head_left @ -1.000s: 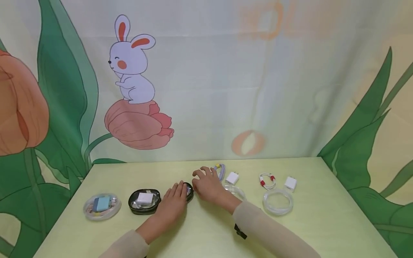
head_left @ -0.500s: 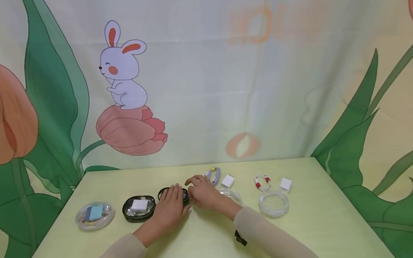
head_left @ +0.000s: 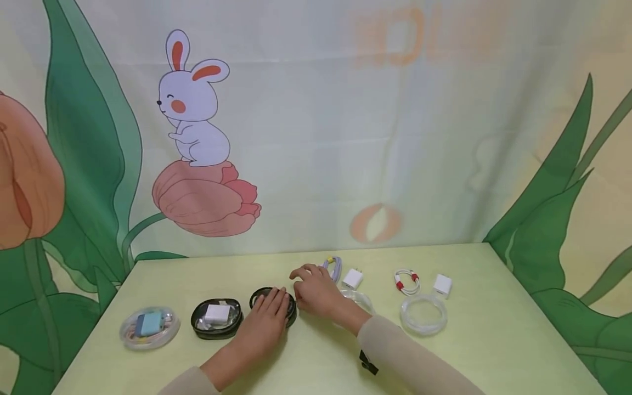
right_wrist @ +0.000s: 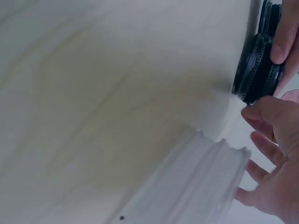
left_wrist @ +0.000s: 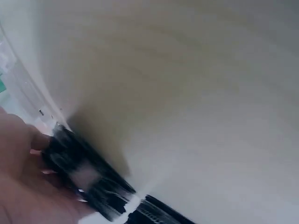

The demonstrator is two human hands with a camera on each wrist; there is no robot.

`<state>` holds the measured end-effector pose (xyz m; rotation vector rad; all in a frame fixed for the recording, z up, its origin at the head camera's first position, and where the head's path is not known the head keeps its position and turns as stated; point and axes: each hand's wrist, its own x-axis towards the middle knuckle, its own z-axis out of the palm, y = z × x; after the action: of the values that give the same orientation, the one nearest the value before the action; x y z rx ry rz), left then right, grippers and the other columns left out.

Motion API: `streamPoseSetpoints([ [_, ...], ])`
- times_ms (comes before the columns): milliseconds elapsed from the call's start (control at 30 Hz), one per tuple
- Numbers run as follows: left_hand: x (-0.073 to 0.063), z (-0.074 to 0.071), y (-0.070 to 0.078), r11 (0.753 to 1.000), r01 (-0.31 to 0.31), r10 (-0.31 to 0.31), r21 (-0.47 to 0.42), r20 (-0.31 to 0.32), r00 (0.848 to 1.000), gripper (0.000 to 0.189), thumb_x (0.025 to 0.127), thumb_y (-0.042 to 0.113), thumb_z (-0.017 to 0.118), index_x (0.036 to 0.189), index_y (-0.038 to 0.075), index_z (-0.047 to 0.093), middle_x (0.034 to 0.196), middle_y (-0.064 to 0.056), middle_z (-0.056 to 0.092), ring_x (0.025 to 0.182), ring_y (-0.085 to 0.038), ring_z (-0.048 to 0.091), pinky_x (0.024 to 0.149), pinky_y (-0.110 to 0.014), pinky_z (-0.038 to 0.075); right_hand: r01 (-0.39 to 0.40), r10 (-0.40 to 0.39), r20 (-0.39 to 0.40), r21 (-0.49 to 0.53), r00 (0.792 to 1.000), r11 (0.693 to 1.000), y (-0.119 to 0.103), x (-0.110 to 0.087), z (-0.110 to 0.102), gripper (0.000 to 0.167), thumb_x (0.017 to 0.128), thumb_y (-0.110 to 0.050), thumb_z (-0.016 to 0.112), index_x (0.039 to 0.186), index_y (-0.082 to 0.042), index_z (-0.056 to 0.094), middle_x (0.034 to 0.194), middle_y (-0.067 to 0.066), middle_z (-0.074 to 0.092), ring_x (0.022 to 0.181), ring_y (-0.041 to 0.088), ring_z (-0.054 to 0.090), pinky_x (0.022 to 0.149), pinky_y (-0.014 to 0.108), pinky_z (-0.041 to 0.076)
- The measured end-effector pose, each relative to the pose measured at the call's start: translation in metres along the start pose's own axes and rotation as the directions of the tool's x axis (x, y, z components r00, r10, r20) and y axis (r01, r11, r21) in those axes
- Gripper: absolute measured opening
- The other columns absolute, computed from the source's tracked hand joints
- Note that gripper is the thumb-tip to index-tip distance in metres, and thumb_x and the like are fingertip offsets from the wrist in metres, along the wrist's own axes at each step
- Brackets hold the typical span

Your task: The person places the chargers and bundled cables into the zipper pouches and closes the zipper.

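Observation:
In the head view, the left hand (head_left: 266, 323) rests with extended fingers across a small black-rimmed zip case (head_left: 254, 296), covering much of its top. The same case (left_wrist: 88, 172) appears blurred beside that hand in the left wrist view. At its right end is the right hand (head_left: 318, 293). From the right wrist view, the right thumb and forefinger pinch at the edge of the black zip case (right_wrist: 254, 65), where its zipper pull sits mostly hidden between them. The right hand's other fingers are bent and spread, holding nothing.
Left of the hands lie a black case (head_left: 217, 332) with a white charger inside and a clear case (head_left: 148, 344) with a blue charger. Rightward are a purple cable (head_left: 337, 267), white charger (head_left: 353, 280), red-tied white cable (head_left: 407, 282), another charger (head_left: 443, 285) and clear cases (head_left: 423, 332).
Left fingers have shifted rightward over the black case, so its left end now shows. The right hand stays by the case's right end. The head view has swung slightly.

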<state>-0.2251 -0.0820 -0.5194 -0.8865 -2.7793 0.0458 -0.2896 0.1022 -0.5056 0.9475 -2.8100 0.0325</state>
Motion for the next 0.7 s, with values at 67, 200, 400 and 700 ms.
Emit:
streamPoseSetpoints([
  [67,0.001,0.000,-0.001,0.994,0.072,-0.071,-0.083,0.019,0.997,0.059,0.102,0.026,0.059,0.144,-0.013,0.045,0.153,-0.029,0.042,0.143,-0.043,0.039,0.113,-0.054,0.037,0.051,-0.051,0.011,0.002,0.999,0.999,-0.001,0.000,0.000,0.009,0.091,-0.025,0.075,0.082,-0.024,0.072,0.145,-0.002,0.054,0.138,0.031,0.045,0.108,0.053,0.044],
  [200,0.005,0.000,-0.003,0.970,0.197,-0.187,-0.141,0.086,0.979,0.075,0.103,0.039,0.056,0.148,-0.017,0.034,0.155,-0.035,0.033,0.146,-0.046,0.031,0.118,-0.054,0.031,0.097,-0.097,0.062,-0.009,0.993,0.995,-0.006,0.001,-0.001,0.009,0.092,-0.023,0.072,0.084,-0.018,0.071,0.154,0.005,0.047,0.144,0.036,0.038,0.109,0.057,0.042],
  [400,0.009,0.004,0.001,0.974,0.214,-0.202,-0.079,0.133,0.970,0.070,0.105,0.035,0.054,0.148,-0.017,0.035,0.157,-0.034,0.031,0.148,-0.045,0.029,0.119,-0.054,0.028,0.051,-0.043,0.163,-0.047,0.986,0.998,-0.012,-0.001,0.001,0.024,0.100,-0.028,0.061,0.112,-0.008,0.065,0.158,0.017,0.040,0.145,0.046,0.035,0.113,0.060,0.036],
  [700,-0.002,-0.007,0.003,0.999,-0.035,0.031,0.022,0.143,0.989,0.058,0.104,0.027,0.054,0.145,-0.013,0.044,0.155,-0.029,0.038,0.146,-0.042,0.034,0.116,-0.051,0.034,-0.011,0.022,0.100,-0.109,0.995,0.994,-0.008,0.000,0.002,0.017,0.099,-0.033,0.065,0.107,-0.018,0.067,0.161,0.009,0.039,0.143,0.048,0.037,0.109,0.060,0.041],
])
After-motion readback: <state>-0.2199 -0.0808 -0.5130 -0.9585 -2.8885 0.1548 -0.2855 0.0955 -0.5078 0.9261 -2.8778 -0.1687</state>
